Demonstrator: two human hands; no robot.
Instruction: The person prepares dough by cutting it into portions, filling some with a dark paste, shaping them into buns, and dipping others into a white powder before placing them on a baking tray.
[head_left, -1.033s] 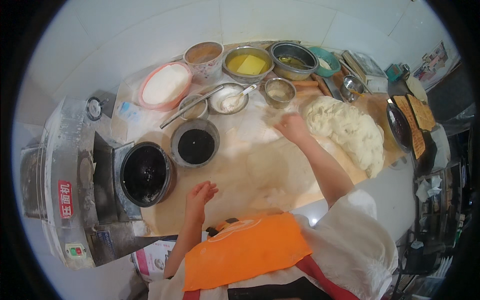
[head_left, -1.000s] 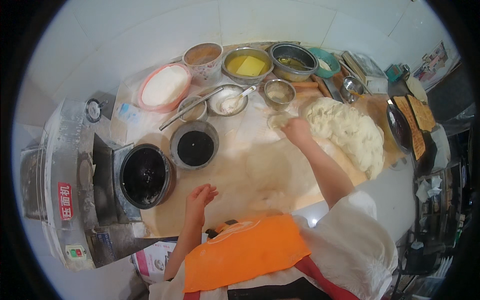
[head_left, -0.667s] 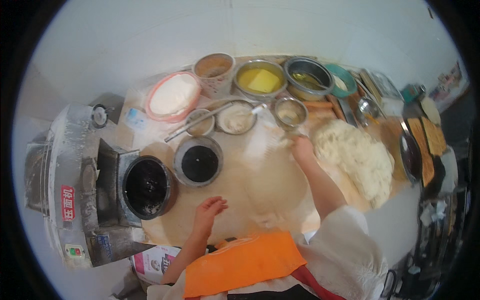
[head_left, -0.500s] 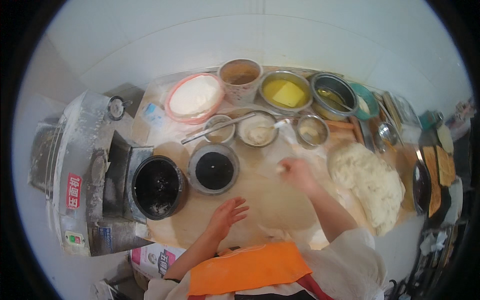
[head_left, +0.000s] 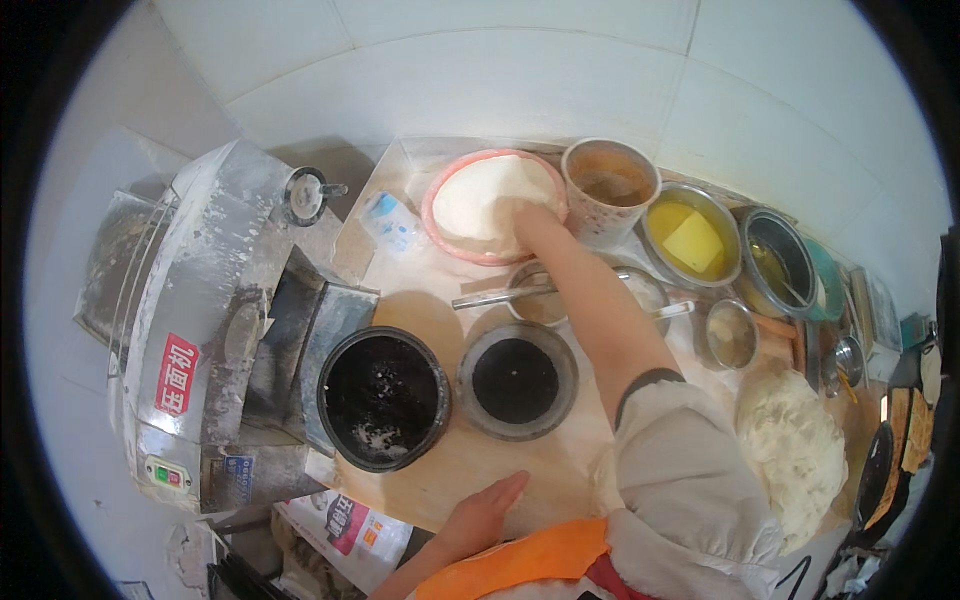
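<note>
While the right hand (head_left: 530, 222) dips into the pink basin (head_left: 433, 226) of white powder (head_left: 485, 200) at the table's (head_left: 425, 500) back, its fingers are hidden; grip cannot be told. Left hand (head_left: 484, 514): empty, fingers extended, near the front edge. Risk, judged: a sideways forearm (head_left: 605, 310) swing could knock the metal rod (head_left: 490, 298) or white spoon (head_left: 674, 311); shed powder could contaminate the black-filled bowl (head_left: 469, 402).

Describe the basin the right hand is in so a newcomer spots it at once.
From the big grey machine on the left, follow the table to its far edge by the wall. Immediately left of a tall tub, brown inside, sits a round basin with the right hand in it. Its pink rim and broad fill of white powder set it apart from its neighbours.
</note>
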